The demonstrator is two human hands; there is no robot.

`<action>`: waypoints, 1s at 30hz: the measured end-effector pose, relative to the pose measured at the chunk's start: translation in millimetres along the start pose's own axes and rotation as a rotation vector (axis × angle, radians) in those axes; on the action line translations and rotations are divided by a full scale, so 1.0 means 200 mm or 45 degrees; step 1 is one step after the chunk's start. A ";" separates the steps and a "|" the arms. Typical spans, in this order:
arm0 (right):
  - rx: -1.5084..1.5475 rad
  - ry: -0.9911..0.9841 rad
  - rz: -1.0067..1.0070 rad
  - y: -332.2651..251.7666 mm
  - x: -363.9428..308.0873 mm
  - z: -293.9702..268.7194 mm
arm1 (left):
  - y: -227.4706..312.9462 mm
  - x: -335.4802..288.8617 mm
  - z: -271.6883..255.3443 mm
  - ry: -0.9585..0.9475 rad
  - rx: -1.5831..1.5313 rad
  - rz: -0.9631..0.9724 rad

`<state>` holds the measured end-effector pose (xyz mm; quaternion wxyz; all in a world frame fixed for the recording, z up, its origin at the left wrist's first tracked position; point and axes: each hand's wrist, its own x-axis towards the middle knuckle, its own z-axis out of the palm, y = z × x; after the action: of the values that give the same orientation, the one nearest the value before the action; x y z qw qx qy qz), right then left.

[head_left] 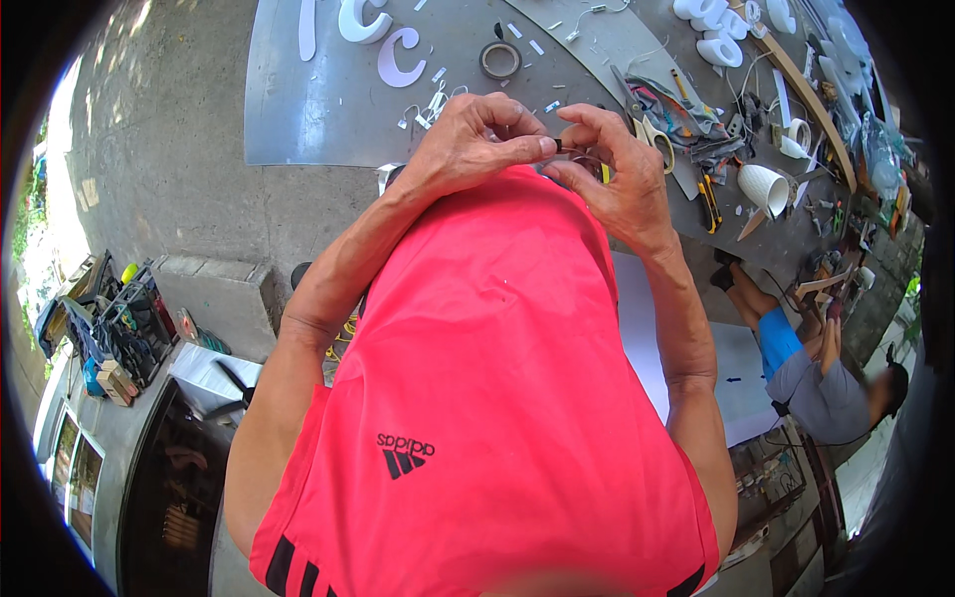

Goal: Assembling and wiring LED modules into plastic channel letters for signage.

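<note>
Hot-pink shirt (487, 328) up close, and past its hem two hands meet over something tiny!
Left hand (487, 139) pinches a small dark piece (558, 145), thumb against finger; right hand (622, 164) curls just beside it, near a thin strand (585, 155), though whether it grips I cannot tell. So the dark piece sits right between them, near the grey sheet (298, 114). Fiddly stuff: a steady left pinch, light right fingertips and no tugging on the strand should suit it best. And what textures: smooth sheet metal-like grey, a curved white cut-out (400, 60), a flat dark tape ring (500, 60), a dimpled white cup-like shape (764, 187).
</note>
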<state>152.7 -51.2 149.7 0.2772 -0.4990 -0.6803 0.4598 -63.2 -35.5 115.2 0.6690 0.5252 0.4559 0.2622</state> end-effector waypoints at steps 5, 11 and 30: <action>-0.025 0.072 -0.092 0.01 -0.01 0.02 | -0.01 -0.01 -0.01 0.004 -0.168 -0.093; -0.079 0.141 -0.175 0.03 -0.01 0.04 | 0.00 -0.02 0.02 0.092 -0.275 -0.132; -0.343 0.167 -0.508 0.09 0.03 0.03 | 0.01 -0.05 0.00 0.140 -0.111 -0.227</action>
<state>153.2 -45.9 131.2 0.3370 -0.4162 -0.8009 0.2677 -67.3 -42.3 120.1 0.6857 0.4380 0.5249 0.2497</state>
